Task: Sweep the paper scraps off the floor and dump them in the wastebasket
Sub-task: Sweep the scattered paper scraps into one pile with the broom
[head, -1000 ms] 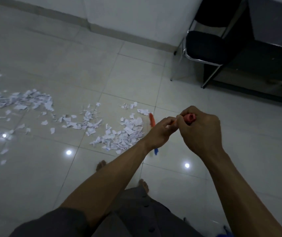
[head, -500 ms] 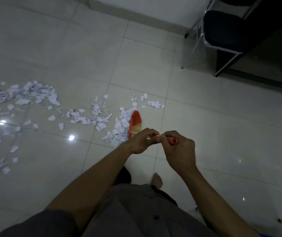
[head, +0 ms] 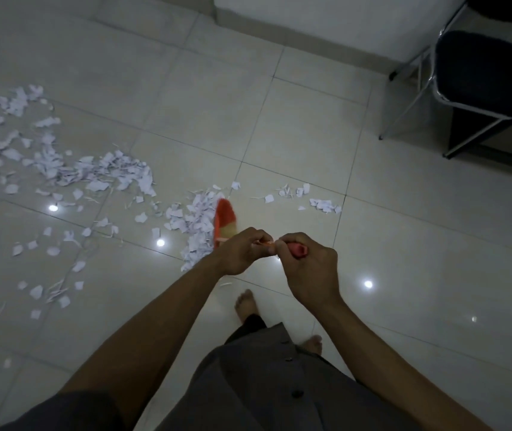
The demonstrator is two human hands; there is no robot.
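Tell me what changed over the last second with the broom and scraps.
The broom head swept to the person's left into the paper scraps, bunching them tighter against it. Nothing was grabbed or released: the left hand and right hand grip the orange handle as before. A few stray scraps to the broom's right stay unswept.

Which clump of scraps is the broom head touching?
The heap pressed against the left side of the orange broom head; the larger spread farther left and the small cluster to its right lie clear.
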